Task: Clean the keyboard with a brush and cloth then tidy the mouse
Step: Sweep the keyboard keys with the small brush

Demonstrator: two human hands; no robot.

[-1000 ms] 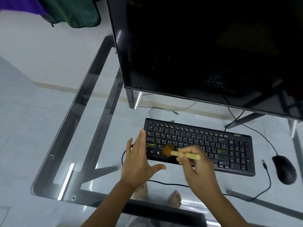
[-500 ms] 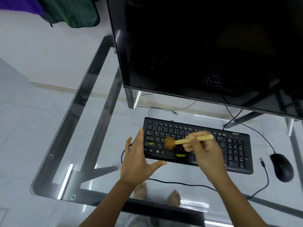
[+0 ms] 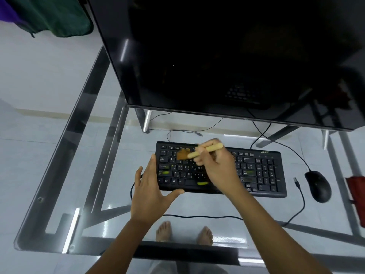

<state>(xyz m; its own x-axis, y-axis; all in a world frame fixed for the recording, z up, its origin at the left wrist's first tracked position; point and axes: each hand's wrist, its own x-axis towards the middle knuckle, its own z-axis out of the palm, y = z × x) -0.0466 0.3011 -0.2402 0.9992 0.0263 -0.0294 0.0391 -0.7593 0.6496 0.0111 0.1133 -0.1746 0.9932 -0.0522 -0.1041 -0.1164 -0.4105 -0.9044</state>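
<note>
Right hand (image 3: pixel 217 165): grip closed around the pale wooden handle of the brush (image 3: pixel 207 149), fingers curled, handle pointing up and to the right. The brown bristles are blurred and sit on the upper-left keys of the keyboard (image 3: pixel 260 171), just below the top row.

Left hand (image 3: pixel 150 194): grip wide, holding nothing. Its fingers are straight and lie along the left end of the keyboard. The thumb is spread out and touches the front edge near the left corner.

Keyboard: black, lying flat on the glass tabletop (image 3: pixel 110 196), centre of frame, slightly below the middle. A few keys carry green marks. The right hand and wrist cover its middle keys.

Mouse (image 3: pixel 318 184): black, on the glass just right of the keyboard, not touching it and clear of both hands. Its cable (image 3: pixel 300 206) loops down and left past the front of the keyboard. A loose plug (image 3: pixel 296 181) lies between keyboard and mouse.

Right edge of frame: a red item (image 3: pixel 357 198), cut off by the frame; cannot tell what it is.

Upper half of frame: a large black monitor (image 3: pixel 217 56), screen dark, standing behind the keyboard.

Upper left corner: green fabric (image 3: pixel 59 16) hanging.

Through the glass, bottom centre: two bare feet (image 3: pixel 165 231) on a pale tiled floor.
</note>
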